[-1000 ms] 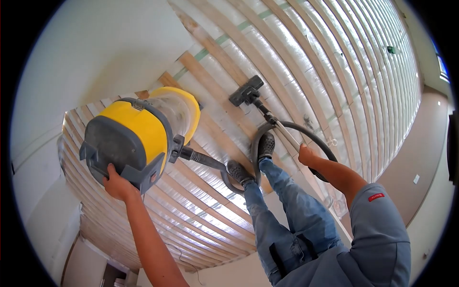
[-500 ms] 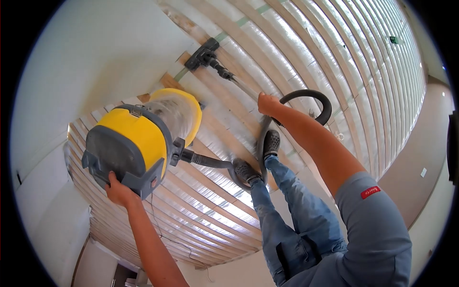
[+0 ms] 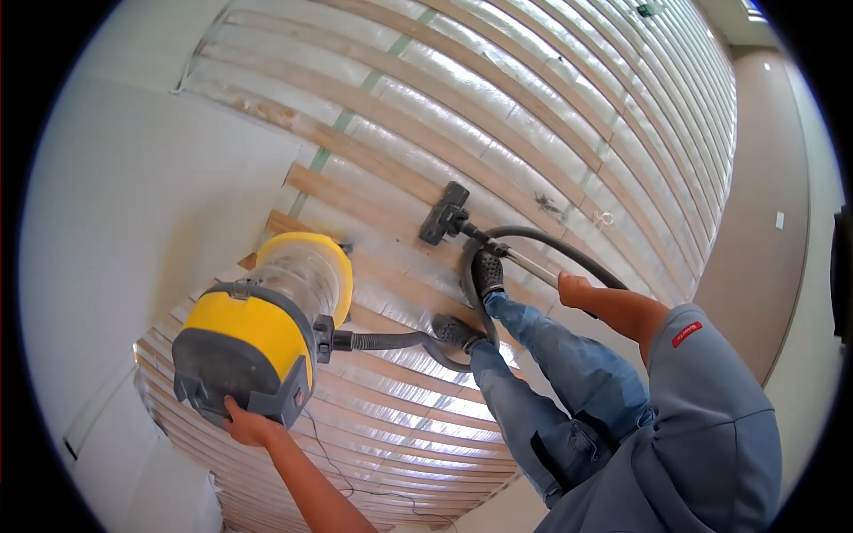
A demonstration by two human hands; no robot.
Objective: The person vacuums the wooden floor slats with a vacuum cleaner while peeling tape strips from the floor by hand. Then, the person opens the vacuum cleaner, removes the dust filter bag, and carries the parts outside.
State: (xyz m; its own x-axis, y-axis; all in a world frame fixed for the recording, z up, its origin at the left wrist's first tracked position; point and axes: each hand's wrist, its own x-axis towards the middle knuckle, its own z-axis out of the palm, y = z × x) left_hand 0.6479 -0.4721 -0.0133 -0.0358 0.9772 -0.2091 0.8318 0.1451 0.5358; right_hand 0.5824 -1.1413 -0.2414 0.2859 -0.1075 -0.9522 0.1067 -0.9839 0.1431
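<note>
My left hand [image 3: 253, 428] is closed on the grey carrying edge of a yellow and grey vacuum cleaner [image 3: 247, 324], its thumb on top. The cleaner has a clear drum with a yellow rim below. A dark ribbed hose [image 3: 382, 341] leaves its side and loops around my feet. My right hand [image 3: 579, 291] grips the metal vacuum wand [image 3: 533, 266], fingers wrapped round it. At the wand's far end, the black floor head [image 3: 444, 213] rests on the slatted floor, just beyond my shoe [image 3: 488, 272].
Wooden battens [image 3: 391, 107] run over silvery foil across the floor, with green tape strips [image 3: 344, 120] between. A pale wall [image 3: 151, 178] stands close on the left. A thin cable [image 3: 351, 489] trails behind the cleaner. Small debris [image 3: 548, 205] lies right of the floor head.
My right hand has drawn the wand back toward my body and to the right, bringing the floor head near my feet. The cleaner stays in my left hand, slightly lower in view.
</note>
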